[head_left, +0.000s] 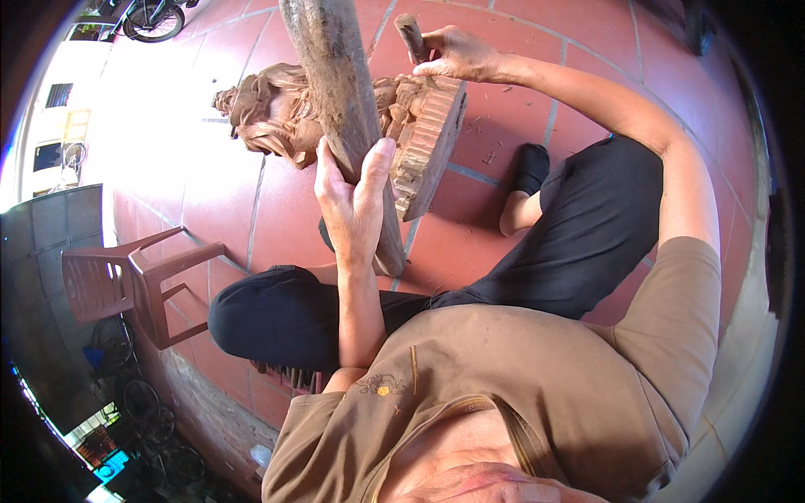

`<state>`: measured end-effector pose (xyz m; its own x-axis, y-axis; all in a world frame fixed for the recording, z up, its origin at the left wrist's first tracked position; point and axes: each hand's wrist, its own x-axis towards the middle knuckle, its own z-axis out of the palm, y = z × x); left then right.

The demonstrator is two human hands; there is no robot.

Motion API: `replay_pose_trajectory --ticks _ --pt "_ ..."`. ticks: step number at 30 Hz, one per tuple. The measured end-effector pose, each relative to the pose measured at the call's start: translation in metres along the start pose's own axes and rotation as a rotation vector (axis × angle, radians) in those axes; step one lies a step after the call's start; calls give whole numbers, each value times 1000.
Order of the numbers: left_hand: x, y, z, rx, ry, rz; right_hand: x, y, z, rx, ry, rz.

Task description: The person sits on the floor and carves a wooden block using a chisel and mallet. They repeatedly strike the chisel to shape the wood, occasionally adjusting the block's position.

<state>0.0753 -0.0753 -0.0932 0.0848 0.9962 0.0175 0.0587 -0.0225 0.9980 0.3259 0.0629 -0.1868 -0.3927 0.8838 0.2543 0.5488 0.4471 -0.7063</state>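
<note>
My left hand (356,201) is wrapped round a long, thick wooden club (340,80), which rises past the top edge of the view and tapers toward its lower end. Behind it, a carved reddish-brown wooden statue (272,109) lies on its side, its middle partly hidden by the club. The statue's stepped base (429,126) points toward my right. My right hand (457,57) grips a short, round wooden handle (410,38) just above this base. What lies at the handle's other end is hidden by the hand.
Small wood chips (489,157) lie on the red tiled floor (511,109). My bent legs in dark trousers (579,222) surround the near side of the statue. At left is a brown plastic chair (155,281); several tool handles (293,377) show beneath my left knee.
</note>
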Motion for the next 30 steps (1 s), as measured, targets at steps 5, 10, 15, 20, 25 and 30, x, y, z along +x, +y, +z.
replay_pose_trajectory --ticks 5,10,15,20,25,30 --pt "-2 0 1 1 48 120 -1 -7 -1 -68 -11 -130" --pt "8 -26 7 269 35 71 4 -11 5 -32 -37 -129" --pt "15 -34 -3 306 -124 -28 3 5 3 -7 35 -120" --pt "3 -11 -4 117 23 56 3 -20 4 -57 -60 -125" --pt "4 -14 12 251 107 127 4 -26 0 -109 -93 -101" --pt "8 -26 -9 335 -73 -78 1 -18 4 -51 -65 -141"
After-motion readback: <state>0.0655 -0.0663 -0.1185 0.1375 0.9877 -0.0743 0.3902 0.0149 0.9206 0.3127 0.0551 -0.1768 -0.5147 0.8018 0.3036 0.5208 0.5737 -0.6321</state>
